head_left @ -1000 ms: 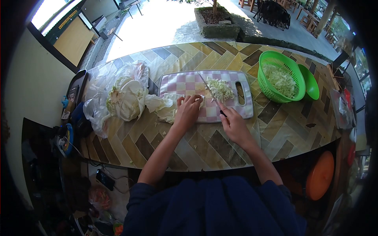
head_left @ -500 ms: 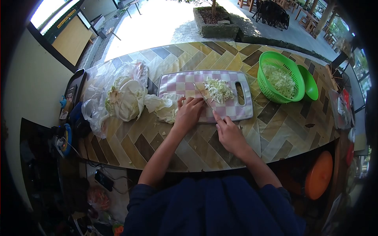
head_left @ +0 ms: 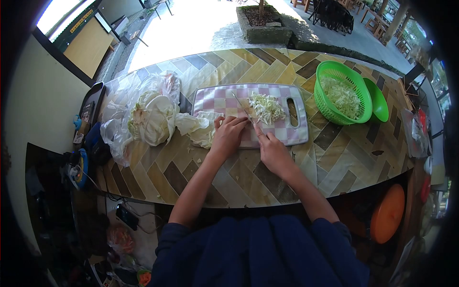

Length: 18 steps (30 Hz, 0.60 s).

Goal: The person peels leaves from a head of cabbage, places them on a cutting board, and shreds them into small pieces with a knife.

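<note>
My right hand [head_left: 275, 152] is closed round the handle of a knife [head_left: 241, 106], its blade slanting up and left over the checked cutting board [head_left: 215, 98]. Just left of the blade, my left hand [head_left: 227, 137] has its fingers bent and pressed down on cabbage leaves [head_left: 203, 136]; the part under the fingers is hidden. These leaves spread from the board's left side onto the table. A heap of shredded cabbage [head_left: 267, 109] lies right of the knife, near the board's handle slot. Farther left, a cabbage head [head_left: 157, 119] rests against a clear plastic bag [head_left: 114, 131].
A green basket [head_left: 326, 104] of shredded cabbage stands right of the board, with a green bowl [head_left: 381, 103] beside it. A dark tray [head_left: 91, 103] is at the table's left end. Below the table edge are an orange round lid-like object [head_left: 388, 213] and a phone [head_left: 126, 216].
My right hand and the knife have moved slightly up and left, with the blade nearer my left fingertips. My left hand stays on the leaves. The whole view has shifted a little.
</note>
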### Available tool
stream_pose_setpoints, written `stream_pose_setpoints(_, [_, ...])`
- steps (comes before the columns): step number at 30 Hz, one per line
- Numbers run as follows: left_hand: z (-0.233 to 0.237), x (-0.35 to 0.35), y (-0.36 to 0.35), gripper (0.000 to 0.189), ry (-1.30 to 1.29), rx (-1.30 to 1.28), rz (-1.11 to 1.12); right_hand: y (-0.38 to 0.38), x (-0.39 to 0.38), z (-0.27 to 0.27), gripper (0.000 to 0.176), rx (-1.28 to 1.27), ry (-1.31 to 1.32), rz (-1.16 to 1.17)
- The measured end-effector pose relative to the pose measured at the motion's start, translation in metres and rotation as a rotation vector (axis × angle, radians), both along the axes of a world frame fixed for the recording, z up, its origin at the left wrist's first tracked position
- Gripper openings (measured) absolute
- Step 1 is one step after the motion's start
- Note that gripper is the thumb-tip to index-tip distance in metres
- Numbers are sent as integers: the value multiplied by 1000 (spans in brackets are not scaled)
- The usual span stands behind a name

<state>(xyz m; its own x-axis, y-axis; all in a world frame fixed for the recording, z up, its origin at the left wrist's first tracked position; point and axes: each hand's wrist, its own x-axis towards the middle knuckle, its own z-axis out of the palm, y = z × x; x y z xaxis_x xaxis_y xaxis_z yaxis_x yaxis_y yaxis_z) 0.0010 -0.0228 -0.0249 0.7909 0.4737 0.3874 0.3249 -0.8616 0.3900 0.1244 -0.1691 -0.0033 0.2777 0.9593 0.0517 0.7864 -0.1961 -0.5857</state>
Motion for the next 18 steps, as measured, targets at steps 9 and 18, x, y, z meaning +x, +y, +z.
stream_pose_setpoints(9, [0, -1, -4, 27, -15, 10, 9, -21, -6, 3, 53, 73, 147, -8])
stream_pose_setpoints(18, [2, -1, -5, 25, -28, -11, 17, -25, -22, 16, 54, -65, 103, -53])
